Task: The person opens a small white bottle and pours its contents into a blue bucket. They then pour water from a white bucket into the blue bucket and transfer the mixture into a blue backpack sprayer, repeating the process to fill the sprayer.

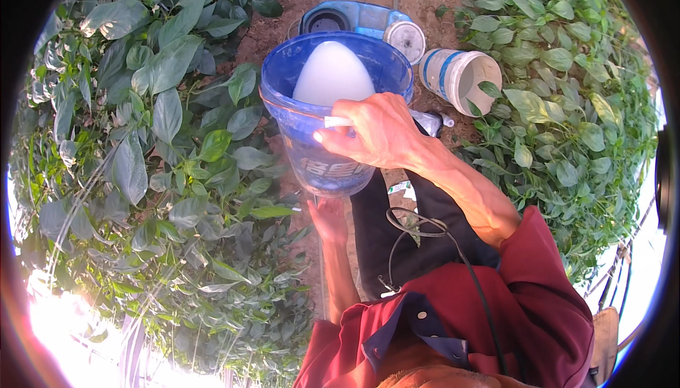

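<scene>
My right hand point(372, 130) grips the white grip on the wire handle of a translucent blue plastic bucket point(297, 143). The handle lies down along the near side of the rim. Inside the bucket shows a smooth white mass point(334, 74); whether it is milky liquid or something solid, I cannot tell. White writing marks the bucket's front. Below its base is my left hand point(330, 220), fingers pointing up toward the bottom edge and partly hidden by it. Contact between that hand and the base cannot be made out.
Leafy green plants point(164, 117) crowd the left, and more plants point(563, 69) line the right. Beyond the bucket lies a blue plastic container point(366, 16) with a white cap point(405, 41). A white bucket point(438, 74) lies tipped beside it. A dark cable point(457, 242) loops before my lap.
</scene>
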`<state>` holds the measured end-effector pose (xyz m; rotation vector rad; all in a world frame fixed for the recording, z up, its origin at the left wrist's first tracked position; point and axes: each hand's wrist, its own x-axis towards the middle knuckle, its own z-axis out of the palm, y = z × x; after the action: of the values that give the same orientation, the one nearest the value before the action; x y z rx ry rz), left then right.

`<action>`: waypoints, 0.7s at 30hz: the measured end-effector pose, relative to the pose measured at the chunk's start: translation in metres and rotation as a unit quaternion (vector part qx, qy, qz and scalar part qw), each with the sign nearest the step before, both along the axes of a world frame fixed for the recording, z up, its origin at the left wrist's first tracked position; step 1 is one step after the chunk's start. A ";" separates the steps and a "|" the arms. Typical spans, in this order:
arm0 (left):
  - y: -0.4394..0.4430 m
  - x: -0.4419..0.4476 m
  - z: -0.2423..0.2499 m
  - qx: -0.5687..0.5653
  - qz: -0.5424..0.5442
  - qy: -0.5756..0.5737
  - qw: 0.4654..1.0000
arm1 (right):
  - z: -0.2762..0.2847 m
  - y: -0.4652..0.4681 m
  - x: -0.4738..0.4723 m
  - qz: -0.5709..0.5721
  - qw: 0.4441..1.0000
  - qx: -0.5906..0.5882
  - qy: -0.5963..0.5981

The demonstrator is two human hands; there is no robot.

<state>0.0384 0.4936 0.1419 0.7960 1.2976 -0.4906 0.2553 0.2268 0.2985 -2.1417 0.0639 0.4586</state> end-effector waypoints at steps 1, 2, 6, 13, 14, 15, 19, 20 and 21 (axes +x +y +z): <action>0.000 0.000 0.002 -0.001 0.004 0.000 1.000 | 0.000 0.000 0.001 0.001 1.000 0.001 0.004; 0.001 0.000 0.004 -0.003 0.008 0.000 1.000 | 0.000 -0.001 0.001 0.001 1.000 0.002 0.004; 0.003 -0.003 0.011 0.005 0.013 -0.013 1.000 | -0.001 0.001 0.003 -0.008 1.000 0.001 -0.010; 0.004 0.000 0.028 0.014 0.019 -0.011 1.000 | 0.005 0.004 0.008 -0.014 1.000 0.001 -0.021; 0.004 0.000 0.030 0.014 0.021 -0.011 1.000 | 0.004 0.004 0.008 -0.009 1.000 -0.001 -0.016; 0.002 0.002 0.033 0.024 0.020 -0.008 0.999 | 0.002 0.004 0.007 -0.003 1.000 -0.002 -0.011; -0.003 0.010 0.048 0.044 0.023 -0.008 0.999 | 0.000 0.006 0.009 0.008 1.000 -0.017 0.001; -0.005 0.012 0.049 0.038 0.020 -0.011 0.999 | 0.002 0.004 0.008 -0.007 1.000 -0.014 -0.008; -0.005 0.013 0.050 0.039 0.020 -0.011 0.999 | 0.002 0.005 0.008 -0.018 1.000 -0.005 -0.017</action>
<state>0.0509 0.4888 0.1922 0.8374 1.3156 -0.4007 0.2631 0.2321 0.3006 -2.1547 0.0855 0.4007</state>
